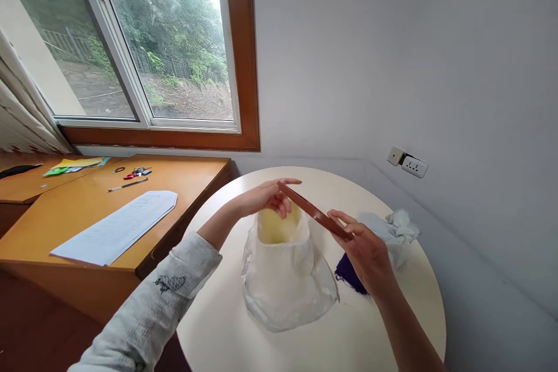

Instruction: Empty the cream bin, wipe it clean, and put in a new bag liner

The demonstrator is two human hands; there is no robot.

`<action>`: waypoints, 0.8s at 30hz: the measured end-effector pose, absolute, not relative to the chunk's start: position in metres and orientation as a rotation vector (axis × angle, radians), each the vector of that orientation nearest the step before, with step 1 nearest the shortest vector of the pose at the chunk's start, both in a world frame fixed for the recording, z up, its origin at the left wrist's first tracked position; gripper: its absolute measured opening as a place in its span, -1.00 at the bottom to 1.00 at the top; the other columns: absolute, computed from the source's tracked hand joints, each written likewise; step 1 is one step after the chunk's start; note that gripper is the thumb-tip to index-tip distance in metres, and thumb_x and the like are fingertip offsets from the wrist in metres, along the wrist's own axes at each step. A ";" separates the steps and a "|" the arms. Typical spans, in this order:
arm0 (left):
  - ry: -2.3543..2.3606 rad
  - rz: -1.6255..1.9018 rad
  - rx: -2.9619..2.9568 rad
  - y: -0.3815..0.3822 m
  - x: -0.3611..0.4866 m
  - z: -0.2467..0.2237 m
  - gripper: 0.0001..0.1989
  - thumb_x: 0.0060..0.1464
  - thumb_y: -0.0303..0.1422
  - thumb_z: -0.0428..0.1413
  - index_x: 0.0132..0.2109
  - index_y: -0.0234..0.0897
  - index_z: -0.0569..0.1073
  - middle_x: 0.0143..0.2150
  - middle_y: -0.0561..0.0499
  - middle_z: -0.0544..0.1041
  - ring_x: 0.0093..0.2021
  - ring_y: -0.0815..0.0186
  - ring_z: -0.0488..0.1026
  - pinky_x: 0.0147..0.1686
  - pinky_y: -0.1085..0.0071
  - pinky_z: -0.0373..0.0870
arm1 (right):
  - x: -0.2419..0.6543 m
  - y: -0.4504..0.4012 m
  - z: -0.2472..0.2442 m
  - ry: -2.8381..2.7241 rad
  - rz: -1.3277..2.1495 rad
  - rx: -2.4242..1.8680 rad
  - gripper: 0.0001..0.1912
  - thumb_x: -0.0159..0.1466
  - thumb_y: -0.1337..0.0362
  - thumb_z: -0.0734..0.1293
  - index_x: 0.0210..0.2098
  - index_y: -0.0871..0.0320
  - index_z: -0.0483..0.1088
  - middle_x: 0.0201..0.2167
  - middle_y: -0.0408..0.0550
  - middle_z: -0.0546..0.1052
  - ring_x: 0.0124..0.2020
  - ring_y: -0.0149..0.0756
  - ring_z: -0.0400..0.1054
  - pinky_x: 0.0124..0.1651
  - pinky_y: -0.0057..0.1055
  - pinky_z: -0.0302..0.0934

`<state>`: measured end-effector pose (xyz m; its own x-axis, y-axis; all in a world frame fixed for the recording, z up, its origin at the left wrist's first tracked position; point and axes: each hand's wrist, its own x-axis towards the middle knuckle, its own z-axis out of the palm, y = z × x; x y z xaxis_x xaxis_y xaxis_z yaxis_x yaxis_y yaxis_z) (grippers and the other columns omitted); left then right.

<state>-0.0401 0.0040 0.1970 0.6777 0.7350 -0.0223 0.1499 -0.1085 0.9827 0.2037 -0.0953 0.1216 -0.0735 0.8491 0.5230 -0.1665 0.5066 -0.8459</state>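
A reddish-brown flat piece (314, 213), seen nearly edge-on, slants down to the right between my hands. My right hand (365, 250) grips its lower end, thumb and fingers closed around the edge. At the upper end is my left hand (268, 197), one finger stretched along the top and the others curled beneath. Below the piece stands a bin (274, 231) with a yellowish inside. A translucent white plastic bag (283, 285) is draped over its rim and spreads onto the round table (222, 319). Dark purple cloth (350, 274) lies partly behind my right hand.
Another whitish plastic bag (401, 226) sits at the table's right side. To the left, a wooden desk (192, 177) holds paper sheets (126, 224), a pen (128, 185), keys (138, 172) and coloured papers (76, 164). A wall socket (414, 165) is at the right.
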 end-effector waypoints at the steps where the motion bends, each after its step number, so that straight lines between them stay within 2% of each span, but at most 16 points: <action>1: 0.636 0.502 1.580 -0.001 -0.040 0.198 -0.41 0.15 0.03 -0.22 0.15 -0.27 0.21 -0.40 -0.07 0.48 -0.42 0.30 0.43 -0.26 0.24 0.33 | 0.201 -0.094 0.122 -1.348 1.020 -0.591 -0.85 0.19 0.13 0.30 -0.30 0.05 0.38 0.09 -0.03 0.36 0.17 -0.09 0.15 0.18 -0.03 0.07; 5: 0.439 0.529 1.570 -0.012 -0.044 0.194 -0.46 0.09 0.05 -0.08 -0.08 -0.36 0.38 -0.43 -0.03 0.40 -0.42 0.34 0.35 -0.27 0.32 0.26 | 0.191 -0.089 0.125 -1.131 1.259 -0.414 -0.83 0.18 0.15 0.32 -0.25 0.04 0.38 0.09 -0.07 0.36 0.15 -0.11 0.18 0.23 -0.01 -0.03; 8: 0.401 0.659 1.606 -0.013 -0.050 0.189 -0.52 0.03 0.03 0.02 -0.19 -0.34 0.38 -0.46 0.03 0.35 -0.44 0.38 0.29 -0.32 0.37 0.21 | 0.184 -0.084 0.128 -1.000 1.322 -0.371 -0.86 0.20 0.16 0.31 -0.27 0.05 0.38 0.04 -0.07 0.41 0.14 -0.14 0.21 0.24 -0.02 -0.06; 12: 0.504 0.808 1.736 -0.017 -0.057 0.189 -0.62 0.08 -0.05 0.02 -0.32 -0.33 0.37 -0.54 0.10 0.28 -0.49 0.43 0.21 -0.39 0.44 0.16 | 0.177 -0.076 0.130 -0.857 1.369 -0.417 -0.80 0.21 0.16 0.29 -0.19 0.06 0.38 -0.04 -0.05 0.47 0.09 -0.18 0.26 0.25 -0.05 -0.05; 15: 0.696 0.859 1.918 -0.031 -0.060 0.197 -0.68 0.10 -0.12 0.02 -0.32 -0.33 0.40 -0.52 0.10 0.28 -0.49 0.44 0.20 -0.43 0.47 0.16 | 0.176 -0.070 0.135 -0.804 1.470 -0.471 -0.64 0.23 0.06 0.23 -0.06 0.11 0.36 -0.03 0.01 0.46 0.09 -0.18 0.27 0.25 -0.09 -0.04; 18: 0.937 0.887 2.167 -0.050 -0.058 0.202 -0.74 0.06 -0.17 0.08 -0.30 -0.31 0.44 -0.52 0.11 0.30 -0.49 0.44 0.20 -0.45 0.48 0.17 | 0.179 -0.064 0.144 -0.811 1.561 -0.501 -0.54 0.26 -0.03 0.14 -0.07 0.15 0.38 -0.02 0.07 0.45 0.08 -0.15 0.27 0.22 -0.10 0.01; 22: 1.137 0.903 2.629 -0.068 -0.055 0.193 -0.79 0.09 -0.22 0.07 -0.27 -0.28 0.47 -0.48 0.07 0.41 -0.50 0.44 0.26 -0.45 0.50 0.20 | 0.183 -0.050 0.161 -0.950 1.554 -0.575 -0.60 0.23 0.00 0.20 -0.14 0.16 0.40 -0.05 0.10 0.46 0.02 -0.14 0.32 0.12 -0.12 0.14; 24: 1.208 0.925 2.856 -0.072 -0.053 0.183 -0.80 0.15 -0.26 0.01 -0.29 -0.28 0.46 -0.49 0.06 0.45 -0.52 0.43 0.30 -0.47 0.48 0.18 | 0.182 -0.038 0.169 -1.105 1.465 -0.672 -0.66 0.19 0.06 0.26 -0.15 0.14 0.39 -0.11 0.06 0.47 -0.09 -0.18 0.38 0.01 -0.17 0.23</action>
